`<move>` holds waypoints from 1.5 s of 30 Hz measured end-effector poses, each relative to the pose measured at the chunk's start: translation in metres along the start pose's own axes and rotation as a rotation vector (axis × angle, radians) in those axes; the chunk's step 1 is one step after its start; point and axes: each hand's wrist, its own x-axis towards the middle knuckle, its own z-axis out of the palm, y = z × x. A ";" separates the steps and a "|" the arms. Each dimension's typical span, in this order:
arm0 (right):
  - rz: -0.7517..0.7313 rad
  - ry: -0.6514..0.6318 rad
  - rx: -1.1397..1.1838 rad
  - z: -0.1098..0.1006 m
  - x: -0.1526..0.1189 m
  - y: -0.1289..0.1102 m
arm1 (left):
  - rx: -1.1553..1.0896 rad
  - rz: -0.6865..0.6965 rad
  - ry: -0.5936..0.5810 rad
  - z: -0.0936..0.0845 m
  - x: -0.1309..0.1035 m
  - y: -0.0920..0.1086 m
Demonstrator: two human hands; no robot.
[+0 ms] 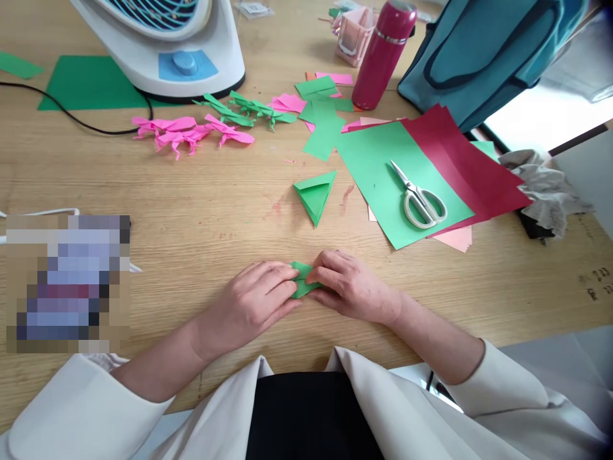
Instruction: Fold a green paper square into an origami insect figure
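Note:
A small folded piece of green paper (301,280) lies on the wooden table between my two hands. My left hand (253,297) has its fingers pressed together on the paper's left end and holds it down. The right end is pinched between the thumb and bent fingers of my right hand (352,284), which hide part of it. Just beyond my hands rests a folded green paper triangle (317,197), touched by neither hand.
White-handled scissors (421,201) lie on green and red sheets (373,172) at right. Pink folded figures (191,133) and green ones (246,110) sit at back left, before a white fan (201,38). A magenta bottle (385,54) and teal bag (479,51) stand behind. A blurred-out object (71,281) lies left.

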 end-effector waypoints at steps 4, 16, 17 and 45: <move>-0.027 0.005 -0.023 -0.001 -0.002 -0.001 | 0.124 0.074 0.014 0.001 -0.004 0.002; -0.112 0.005 -0.184 -0.002 -0.004 -0.011 | 0.042 -0.058 0.023 0.002 -0.002 0.014; -0.100 0.003 -0.184 -0.001 -0.003 -0.012 | 0.021 -0.075 0.022 0.002 -0.002 0.014; 0.063 -0.024 -0.028 0.005 0.003 -0.017 | -0.107 -0.174 0.024 0.005 -0.005 0.014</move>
